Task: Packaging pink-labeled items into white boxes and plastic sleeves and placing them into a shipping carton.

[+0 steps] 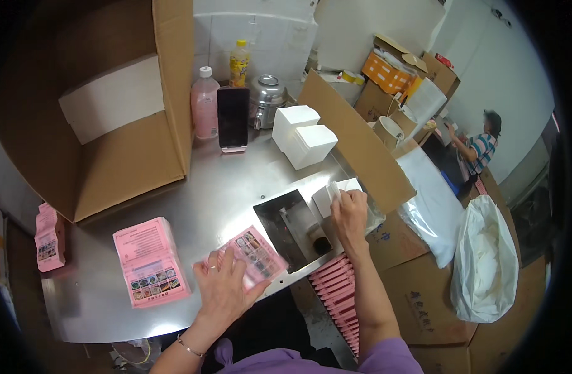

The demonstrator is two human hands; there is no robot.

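Note:
My left hand (222,283) lies with its fingers spread on a pink printed packet (256,252) at the table's near edge. Beyond that packet, a dark rectangular recess (286,224) is set into the metal tabletop, with a small round black piece (322,245) at its right end. On the recess's far right side, my right hand (350,215) is closed on some white folded paper (333,191); its fingertips partly hide it. A white block (349,185) sits just behind those fingers. Left of my left hand is a stack of pink printed packets (150,262).
A large open cardboard box (127,165) stands at left, with more pink packets (49,237) beside it. Along the back are bottles (205,103), a phone (233,118), a metal pot (267,96) and white blocks (303,137). Pink packets (336,293) fill a space below right. Another person (481,149) works far right.

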